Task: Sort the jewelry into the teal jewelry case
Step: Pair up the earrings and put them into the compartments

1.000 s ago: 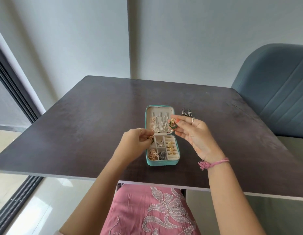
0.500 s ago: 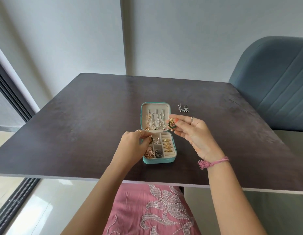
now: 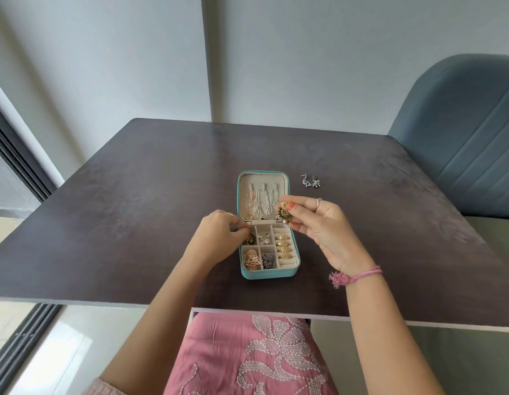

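Observation:
The teal jewelry case (image 3: 269, 274) lies open on the dark table (image 3: 133, 209), chains hanging in its lid, gold rings in the right column and earrings in the small compartments. My left hand (image 3: 219, 238) pinches a green and gold earring (image 3: 249, 240) down in the upper-left compartment. My right hand (image 3: 321, 223) holds the matching green and gold earring (image 3: 283, 212) between thumb and fingertips, above the case's hinge. A pair of silver earrings (image 3: 310, 181) lies on the table, right of the lid.
A blue-grey upholstered chair (image 3: 461, 138) stands at the table's right side. A wall runs close behind the table's far edge, and a dark window frame (image 3: 17, 166) is at the left. My pink clothing shows below the near edge.
My left hand has lowered its earring from above the case's left edge into the upper-left compartment. My right hand keeps its earring held in about the same spot.

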The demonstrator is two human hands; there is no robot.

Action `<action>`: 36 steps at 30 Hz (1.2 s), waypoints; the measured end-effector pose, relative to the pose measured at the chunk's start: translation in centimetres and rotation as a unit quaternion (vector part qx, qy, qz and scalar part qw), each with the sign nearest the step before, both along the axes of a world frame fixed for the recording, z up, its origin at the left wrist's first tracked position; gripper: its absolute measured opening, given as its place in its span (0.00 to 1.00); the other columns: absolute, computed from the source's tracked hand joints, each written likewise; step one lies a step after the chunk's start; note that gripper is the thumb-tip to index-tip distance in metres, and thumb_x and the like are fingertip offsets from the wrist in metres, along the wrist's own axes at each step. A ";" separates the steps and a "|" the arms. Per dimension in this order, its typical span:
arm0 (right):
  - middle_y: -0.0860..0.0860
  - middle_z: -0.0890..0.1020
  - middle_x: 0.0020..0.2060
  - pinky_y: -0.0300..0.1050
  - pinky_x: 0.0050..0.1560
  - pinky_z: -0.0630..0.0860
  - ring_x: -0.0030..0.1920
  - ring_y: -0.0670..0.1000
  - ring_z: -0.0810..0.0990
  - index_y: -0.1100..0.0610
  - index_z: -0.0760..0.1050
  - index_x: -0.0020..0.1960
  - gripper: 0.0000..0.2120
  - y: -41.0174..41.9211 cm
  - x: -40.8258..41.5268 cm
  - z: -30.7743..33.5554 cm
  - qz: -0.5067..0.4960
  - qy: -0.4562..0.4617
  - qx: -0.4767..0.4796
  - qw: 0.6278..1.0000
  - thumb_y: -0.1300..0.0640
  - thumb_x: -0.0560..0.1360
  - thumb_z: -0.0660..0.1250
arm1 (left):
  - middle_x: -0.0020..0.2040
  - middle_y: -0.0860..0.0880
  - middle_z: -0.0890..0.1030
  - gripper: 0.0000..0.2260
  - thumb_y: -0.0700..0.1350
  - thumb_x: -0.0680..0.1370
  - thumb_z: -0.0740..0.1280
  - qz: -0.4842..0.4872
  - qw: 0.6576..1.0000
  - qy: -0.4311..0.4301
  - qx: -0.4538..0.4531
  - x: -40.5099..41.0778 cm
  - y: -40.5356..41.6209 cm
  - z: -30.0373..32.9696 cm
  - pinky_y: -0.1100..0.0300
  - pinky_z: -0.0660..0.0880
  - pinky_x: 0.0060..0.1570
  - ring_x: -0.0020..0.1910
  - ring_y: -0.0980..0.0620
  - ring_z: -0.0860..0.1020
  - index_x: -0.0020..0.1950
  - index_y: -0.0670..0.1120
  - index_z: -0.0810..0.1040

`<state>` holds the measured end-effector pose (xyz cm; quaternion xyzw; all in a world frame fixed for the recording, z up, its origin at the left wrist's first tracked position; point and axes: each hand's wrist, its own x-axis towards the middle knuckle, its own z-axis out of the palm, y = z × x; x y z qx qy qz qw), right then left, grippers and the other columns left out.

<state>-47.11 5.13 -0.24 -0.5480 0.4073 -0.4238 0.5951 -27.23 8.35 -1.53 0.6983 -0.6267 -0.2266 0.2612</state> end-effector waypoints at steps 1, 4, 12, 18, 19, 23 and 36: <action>0.52 0.85 0.51 0.46 0.58 0.78 0.52 0.47 0.81 0.53 0.82 0.55 0.09 0.0 0.2 0.0 0.001 0.002 -0.002 1.000 0.61 0.77 0.66 | 0.50 0.52 0.83 0.08 0.45 0.76 0.67 0.007 1.000 0.006 0.001 0.0 -0.1 0.0 0.72 0.71 0.34 0.43 0.55 0.81 0.50 0.48 0.85; 0.52 0.85 0.52 0.40 0.54 0.78 0.53 0.47 0.82 0.54 0.82 0.55 0.09 0.1 0.8 0.0 0.013 0.023 -0.017 1.000 0.62 0.77 0.66 | 0.49 0.51 0.84 0.06 0.45 0.75 0.70 0.024 0.999 0.040 0.002 0.2 -0.2 -0.2 0.73 0.71 0.33 0.41 0.58 0.80 0.49 0.48 0.84; 0.49 0.85 0.49 0.40 0.52 0.80 0.51 0.47 0.84 0.53 0.81 0.55 0.11 0.1 1.9 -0.3 0.026 0.081 -0.048 0.995 0.65 0.76 0.68 | 0.42 0.57 0.82 0.03 0.48 0.75 0.70 0.092 0.981 0.167 -0.036 0.4 0.1 -1.2 0.69 0.73 0.39 0.40 0.59 0.80 0.48 0.51 0.80; 0.49 0.85 0.48 0.45 0.52 0.81 0.48 0.46 0.84 0.51 0.81 0.54 0.11 0.0 3.1 -0.8 0.046 0.169 -0.098 0.980 0.62 0.75 0.70 | 0.43 0.56 0.83 0.04 0.45 0.80 0.63 0.144 0.949 0.270 -0.073 0.8 0.5 -2.6 0.59 0.79 0.47 0.38 0.63 0.81 0.50 0.49 0.77; 0.49 0.85 0.49 0.44 0.51 0.81 0.48 0.46 0.84 0.52 0.81 0.55 0.11 0.0 3.4 -0.8 0.049 0.174 -0.102 0.978 0.62 0.75 0.69 | 0.42 0.55 0.83 0.04 0.45 0.80 0.63 0.148 0.947 0.272 -0.080 0.8 0.6 -2.7 0.59 0.79 0.47 0.38 0.63 0.82 0.50 0.48 0.77; 0.47 0.84 0.48 0.38 0.49 0.81 0.47 0.42 0.84 0.54 0.80 0.58 0.11 0.5 4.3 -0.8 0.065 0.206 -0.119 0.969 0.62 0.76 0.68 | 0.41 0.55 0.83 0.04 0.45 0.79 0.64 0.153 0.945 0.274 -0.091 0.9 0.6 -3.0 0.59 0.80 0.47 0.38 0.62 0.81 0.49 0.49 0.78; 0.42 0.83 0.49 0.21 0.49 0.71 0.43 0.31 0.78 0.51 0.81 0.58 0.12 2.3 5.2 -1.2 0.026 0.316 -0.199 0.927 0.59 0.76 0.69 | 0.39 0.55 0.83 0.03 0.44 0.78 0.65 0.140 0.948 0.268 -0.103 0.6 0.7 -3.0 0.61 0.80 0.46 0.37 0.61 0.82 0.48 0.49 0.79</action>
